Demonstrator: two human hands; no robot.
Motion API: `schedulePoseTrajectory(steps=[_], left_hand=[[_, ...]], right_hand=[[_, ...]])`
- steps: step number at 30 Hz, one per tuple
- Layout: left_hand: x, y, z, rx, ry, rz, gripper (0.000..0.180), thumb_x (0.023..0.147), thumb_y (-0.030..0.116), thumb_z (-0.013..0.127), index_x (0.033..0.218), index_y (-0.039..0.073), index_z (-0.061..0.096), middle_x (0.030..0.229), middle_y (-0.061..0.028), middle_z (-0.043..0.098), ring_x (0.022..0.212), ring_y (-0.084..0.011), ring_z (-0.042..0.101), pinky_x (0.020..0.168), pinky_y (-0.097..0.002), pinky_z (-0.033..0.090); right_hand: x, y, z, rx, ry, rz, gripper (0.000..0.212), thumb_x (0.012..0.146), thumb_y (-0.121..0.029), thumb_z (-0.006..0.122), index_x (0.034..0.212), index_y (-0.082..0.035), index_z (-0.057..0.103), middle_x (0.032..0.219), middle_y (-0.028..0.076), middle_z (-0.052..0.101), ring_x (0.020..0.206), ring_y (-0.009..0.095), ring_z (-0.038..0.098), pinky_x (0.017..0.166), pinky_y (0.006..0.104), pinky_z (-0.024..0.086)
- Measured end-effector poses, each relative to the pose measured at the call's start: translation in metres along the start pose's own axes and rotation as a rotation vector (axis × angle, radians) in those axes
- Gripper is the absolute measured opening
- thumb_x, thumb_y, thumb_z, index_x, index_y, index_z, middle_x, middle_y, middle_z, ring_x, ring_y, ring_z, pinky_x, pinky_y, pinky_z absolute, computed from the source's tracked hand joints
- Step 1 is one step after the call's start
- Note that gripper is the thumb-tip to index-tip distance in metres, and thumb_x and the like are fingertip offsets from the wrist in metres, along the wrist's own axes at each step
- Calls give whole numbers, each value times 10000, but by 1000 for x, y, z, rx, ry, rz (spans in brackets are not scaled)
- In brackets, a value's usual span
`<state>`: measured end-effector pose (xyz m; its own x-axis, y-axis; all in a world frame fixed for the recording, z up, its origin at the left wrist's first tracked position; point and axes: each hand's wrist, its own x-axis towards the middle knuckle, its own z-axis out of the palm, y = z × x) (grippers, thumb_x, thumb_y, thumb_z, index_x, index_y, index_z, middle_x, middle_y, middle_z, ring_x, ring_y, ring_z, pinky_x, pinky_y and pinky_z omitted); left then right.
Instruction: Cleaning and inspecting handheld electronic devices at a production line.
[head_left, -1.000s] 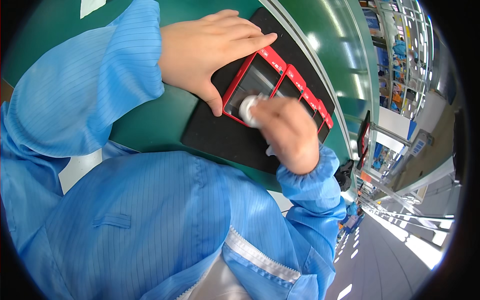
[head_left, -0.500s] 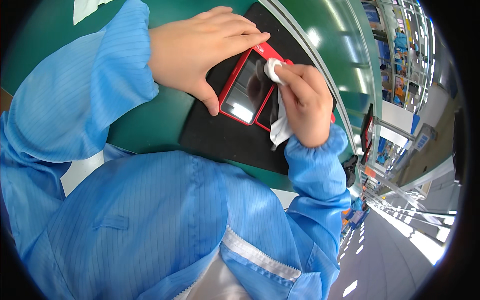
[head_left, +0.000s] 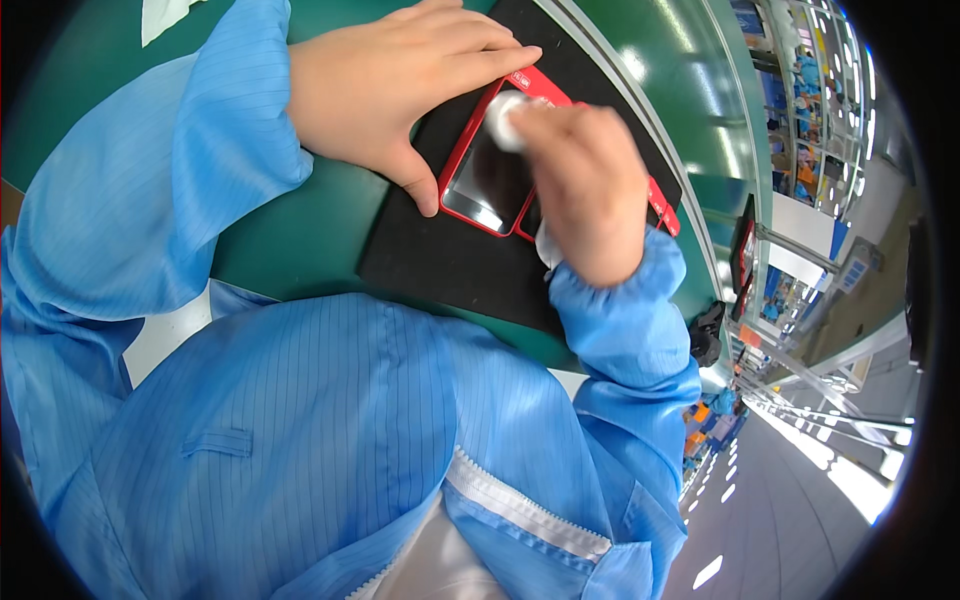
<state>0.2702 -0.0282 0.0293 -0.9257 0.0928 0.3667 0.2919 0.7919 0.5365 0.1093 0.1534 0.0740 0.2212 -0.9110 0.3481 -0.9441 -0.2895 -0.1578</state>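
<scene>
A red-framed device with a dark glossy screen (head_left: 487, 187) lies on a black mat (head_left: 440, 262). My left hand (head_left: 400, 85) is spread along its left side, thumb by the near left corner and fingertips at the far left corner. My right hand (head_left: 590, 185), blurred by motion, pinches a white cloth (head_left: 508, 120) against the upper part of the screen. The cloth's loose tail hangs below the hand. A second red frame (head_left: 660, 206) lies to the right, mostly hidden beneath my right hand.
The mat lies on a green tabletop (head_left: 270, 250) with a metal rail (head_left: 640, 95) along its far right side. A white sheet (head_left: 160, 18) lies at the far left. Beyond the rail are a black object (head_left: 706, 335) and shelves (head_left: 815, 110) holding various items.
My right hand has moved left with the cloth, from the screen's right edge onto its upper middle. My left hand stays on the device's left side.
</scene>
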Motion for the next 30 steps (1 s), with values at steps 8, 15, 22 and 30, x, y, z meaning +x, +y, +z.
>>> schedulePoseTrajectory(steps=[8,15,22,30], left_hand=[[1,-5,7,147,114,224,1175,648,545,855,1430,-151,321,1404,-306,423,1313,-413,418,1124,-482,289],[-1,-12,9,49,71,172,1175,655,550,851,1437,-146,316,1425,-307,410,1333,-408,408,1129,-491,285],[-3,8,9,100,0,-78,1298,466,296,967,1545,62,286,1507,-153,392,1421,-354,348,1219,-492,236],[-3,2,9,94,-5,-62,1305,463,306,963,1547,51,283,1512,-154,390,1413,-344,365,1218,-488,236]], right_hand=[[-19,-6,-33,-37,-248,-62,406,676,-12,687,1080,31,681,993,137,658,858,298,637,734,375,552],[-3,-13,-9,25,-151,-178,414,696,-59,679,1102,23,678,1006,112,654,894,283,643,780,363,558],[-26,5,-27,107,-190,-66,372,685,-3,698,1057,11,691,958,128,671,833,285,643,729,376,547],[-1,-18,1,42,-90,-147,433,669,-75,669,1091,24,676,1030,116,642,860,270,610,743,361,547]])
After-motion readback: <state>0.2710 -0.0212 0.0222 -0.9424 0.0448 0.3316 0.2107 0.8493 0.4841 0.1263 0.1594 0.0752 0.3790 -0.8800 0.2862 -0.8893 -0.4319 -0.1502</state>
